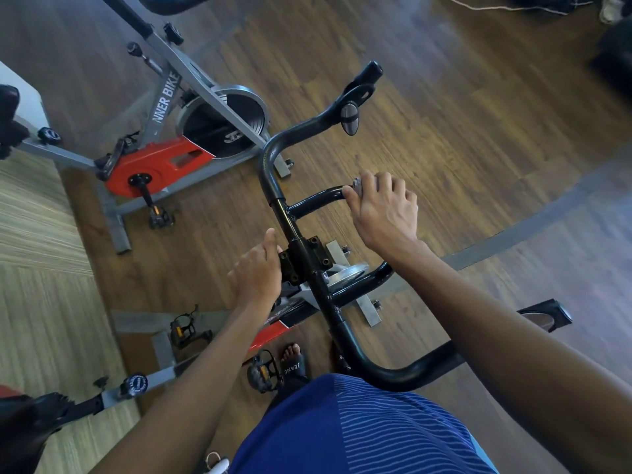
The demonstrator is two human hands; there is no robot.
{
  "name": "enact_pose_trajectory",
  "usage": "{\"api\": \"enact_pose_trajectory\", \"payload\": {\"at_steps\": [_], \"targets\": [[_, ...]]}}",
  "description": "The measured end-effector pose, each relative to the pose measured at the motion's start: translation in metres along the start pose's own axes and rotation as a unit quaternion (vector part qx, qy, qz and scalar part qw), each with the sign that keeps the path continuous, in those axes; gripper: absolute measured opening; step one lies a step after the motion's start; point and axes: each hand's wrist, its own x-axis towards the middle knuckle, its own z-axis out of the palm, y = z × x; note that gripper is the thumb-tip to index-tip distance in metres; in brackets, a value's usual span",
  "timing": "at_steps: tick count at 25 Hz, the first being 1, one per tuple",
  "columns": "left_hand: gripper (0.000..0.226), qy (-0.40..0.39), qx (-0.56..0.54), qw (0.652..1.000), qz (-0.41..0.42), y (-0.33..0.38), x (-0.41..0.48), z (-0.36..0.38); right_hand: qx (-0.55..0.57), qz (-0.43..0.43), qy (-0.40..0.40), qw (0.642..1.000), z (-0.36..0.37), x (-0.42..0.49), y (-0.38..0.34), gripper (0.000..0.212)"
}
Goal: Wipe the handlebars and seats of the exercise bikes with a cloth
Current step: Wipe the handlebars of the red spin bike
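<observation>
**A:** From the head camera, how will the cloth [357,184] handle?

**B:** Soft and light, probably; only a grey scrap shows, bunched under the right hand [384,213], which grips it round the inner bar of the handlebars [268,172]; the bars look stiff and smooth, best wrapped and slid along.

**A:** And the left hand [256,268]?

**B:** Laid against the clamp [302,258] at the middle; fingers hidden, so whether it grips cannot be told.

**A:** Obstacles?

**B:** A second bike [164,107] close on the left; a pedal [261,372] just beside the person's foot [290,354].
</observation>
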Motion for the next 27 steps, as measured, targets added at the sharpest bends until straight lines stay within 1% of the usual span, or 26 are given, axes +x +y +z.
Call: {"api": "enact_pose_trajectory", "payload": {"at_steps": [3,5,7,10,12,13,15,16,18,23,25,27], "targets": [[0.067,-0.009,0.006,1.0,-0.004,0.003,0.0,-0.002,-0.047,-0.033,-0.011,0.998,0.009,0.011,-0.026,0.057],[0.067,-0.004,0.011,1.0,-0.008,0.004,-0.001,-0.002,-0.05,-0.065,-0.015,0.997,0.015,0.012,-0.041,0.057],[0.067,0.005,0.031,0.999,-0.008,0.004,0.0,-0.002,-0.031,-0.091,-0.026,0.995,0.018,0.01,-0.057,0.058],[0.067,-0.001,0.086,0.996,-0.005,0.004,0.001,-0.003,0.022,-0.126,-0.056,0.99,0.024,-0.002,-0.086,0.056],[0.067,-0.007,0.105,0.994,-0.004,0.003,0.001,-0.003,0.051,-0.148,-0.049,0.986,0.027,-0.01,-0.095,0.053],[0.068,-0.005,0.09,0.996,-0.012,0.004,0.0,-0.003,0.051,-0.163,-0.046,0.984,0.026,-0.011,-0.092,0.051],[0.071,0.0,0.049,0.998,-0.027,0.004,-0.001,-0.003,0.016,-0.198,-0.043,0.979,0.023,-0.004,-0.075,0.045],[0.073,0.002,0.037,0.999,-0.025,0.004,-0.002,-0.002,-0.002,-0.202,-0.041,0.979,0.02,0.002,-0.064,0.042],[0.074,0.003,0.028,1.0,-0.013,0.002,-0.002,-0.002,-0.022,-0.177,-0.03,0.984,0.012,0.013,-0.044,0.044],[0.079,-0.012,0.016,1.0,-0.008,-0.002,0.0,0.0,-0.007,-0.082,0.007,0.997,-0.001,0.008,-0.002,0.044],[0.078,-0.013,0.007,1.0,-0.01,-0.001,0.0,0.0,0.029,-0.02,0.013,0.999,-0.005,-0.005,0.011,0.044],[0.073,-0.006,-0.006,1.0,-0.001,-0.001,0.0,0.0,0.098,0.072,0.012,0.993,-0.007,-0.02,0.017,0.046]]}}
